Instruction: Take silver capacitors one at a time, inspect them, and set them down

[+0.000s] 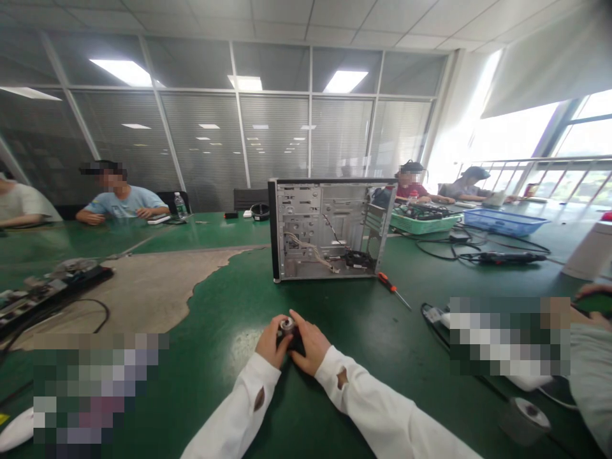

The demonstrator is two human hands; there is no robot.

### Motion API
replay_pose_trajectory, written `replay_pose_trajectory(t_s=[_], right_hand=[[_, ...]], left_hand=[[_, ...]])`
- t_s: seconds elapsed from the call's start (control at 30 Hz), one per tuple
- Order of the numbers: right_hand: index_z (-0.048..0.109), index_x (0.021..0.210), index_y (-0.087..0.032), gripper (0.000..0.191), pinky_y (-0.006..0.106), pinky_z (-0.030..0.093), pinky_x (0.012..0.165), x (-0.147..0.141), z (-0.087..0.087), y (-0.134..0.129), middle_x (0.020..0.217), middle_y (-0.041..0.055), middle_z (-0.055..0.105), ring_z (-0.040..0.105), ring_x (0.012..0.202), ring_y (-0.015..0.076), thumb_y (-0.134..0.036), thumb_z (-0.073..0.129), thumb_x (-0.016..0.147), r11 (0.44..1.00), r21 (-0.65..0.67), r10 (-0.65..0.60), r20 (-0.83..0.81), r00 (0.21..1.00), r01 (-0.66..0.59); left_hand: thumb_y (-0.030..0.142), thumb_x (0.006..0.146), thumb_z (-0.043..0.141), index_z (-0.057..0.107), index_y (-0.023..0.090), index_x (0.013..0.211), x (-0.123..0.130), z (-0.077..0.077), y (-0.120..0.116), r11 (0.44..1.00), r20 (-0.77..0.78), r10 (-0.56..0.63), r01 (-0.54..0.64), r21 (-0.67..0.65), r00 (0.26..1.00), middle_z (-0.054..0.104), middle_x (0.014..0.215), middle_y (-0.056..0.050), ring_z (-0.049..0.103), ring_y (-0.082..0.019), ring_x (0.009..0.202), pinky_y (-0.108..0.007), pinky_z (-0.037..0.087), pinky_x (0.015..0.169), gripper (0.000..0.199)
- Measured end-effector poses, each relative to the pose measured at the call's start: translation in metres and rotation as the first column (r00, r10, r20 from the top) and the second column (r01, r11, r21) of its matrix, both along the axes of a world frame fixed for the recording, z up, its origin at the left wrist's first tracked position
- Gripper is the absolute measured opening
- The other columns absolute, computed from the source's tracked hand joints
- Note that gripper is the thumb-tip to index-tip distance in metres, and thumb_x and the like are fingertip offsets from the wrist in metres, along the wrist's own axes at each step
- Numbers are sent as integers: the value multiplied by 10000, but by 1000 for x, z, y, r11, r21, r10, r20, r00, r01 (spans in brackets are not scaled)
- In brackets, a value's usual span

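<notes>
Both hands meet over the near part of the green table (224, 382), closed around a small round piece (287, 326) with a silvery rim and a dark centre. The left hand (268, 344) grasps it from one side, thumb and fingers curled against it, while the right hand (312, 347) wraps the other side, where a black part shows between the palms (whether the piece rests on the tabletop or is lifted off it, I cannot tell). The white sleeves (382, 401) each have an opening near the wrist. Beyond the hands, well apart from them, an open computer case (340, 207) stands upright, with pale cables (310, 248) and a black fan-like part (358, 259) inside. A screwdriver (387, 280) with an orange and black handle lies just beside the case's lower right corner, its shaft pointing toward the near right. Farther right sit a green basket (425, 223) and a blue basket (507, 221), with black cords near them. At the near right, a grey cylinder (523, 424) stands on the table. Other people sit along the far side, and another person's sleeve (590, 370) enters at the right edge.
</notes>
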State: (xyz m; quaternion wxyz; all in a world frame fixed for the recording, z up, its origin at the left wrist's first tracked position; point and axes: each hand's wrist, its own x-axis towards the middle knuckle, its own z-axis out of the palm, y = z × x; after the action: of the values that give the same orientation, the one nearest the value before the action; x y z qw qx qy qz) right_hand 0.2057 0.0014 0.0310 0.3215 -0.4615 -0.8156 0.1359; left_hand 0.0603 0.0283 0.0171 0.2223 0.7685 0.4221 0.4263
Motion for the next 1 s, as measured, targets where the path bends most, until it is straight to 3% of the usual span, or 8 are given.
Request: replay_pose_trajectory(t_s=[0.07,0.17,0.27,0.4,0.5,0.77,1.0], right_hand=[[122,1256,-136,783,357,327,836,0,1,-1,1068,101,447,427,936,207,-184,523,585,1000,16,27,-49,998,-26],[148,1246,-150,765,338,332,854,-1,3,-4,1110,99,393,422,932,183,-147,518,577,995,68,75,-137,988,-66],[173,1228,-172,741,332,363,825,-3,3,-7,1116,96,366,437,894,165,-110,504,569,992,104,92,-230,969,-69],[229,1196,-180,681,318,404,760,-5,-1,-8,1079,92,392,459,843,154,-94,499,577,989,133,104,-287,952,-68],[283,1158,-189,605,286,431,680,-5,-3,-6,1007,73,445,479,791,144,-97,492,598,987,153,101,-321,942,-53],[390,1054,-196,465,244,444,615,-5,2,-11,980,63,457,491,749,127,-129,508,610,974,213,152,-337,929,-82],[410,1061,-193,454,264,440,691,-5,8,-15,1067,91,401,462,889,164,-129,496,620,966,243,144,-243,959,-84]], left_hand=[[252,668,520,408,190,996,-1,-3,3,991,207,2,27,-134,978,581,849,-49,561,-168,722,-285,422,659,352],[278,622,575,390,186,956,-3,-7,6,960,468,31,104,-261,883,594,683,-10,568,-150,617,-262,420,609,392],[304,584,618,366,184,932,-5,-6,9,927,601,37,198,-319,798,592,624,4,564,-137,580,-246,420,577,447],[355,512,668,358,196,905,-7,-1,10,858,715,147,272,-436,684,598,627,5,574,-145,560,-274,448,554,525],[382,471,689,368,194,896,-9,2,10,810,734,215,303,-502,644,597,587,6,570,-146,514,-283,455,526,565],[382,463,703,423,176,855,-13,8,7,678,695,253,389,-624,673,572,520,18,551,-128,464,-247,447,467,524],[402,476,687,412,172,833,-11,6,9,667,670,241,381,-640,702,575,522,23,556,-118,448,-229,451,442,506]])
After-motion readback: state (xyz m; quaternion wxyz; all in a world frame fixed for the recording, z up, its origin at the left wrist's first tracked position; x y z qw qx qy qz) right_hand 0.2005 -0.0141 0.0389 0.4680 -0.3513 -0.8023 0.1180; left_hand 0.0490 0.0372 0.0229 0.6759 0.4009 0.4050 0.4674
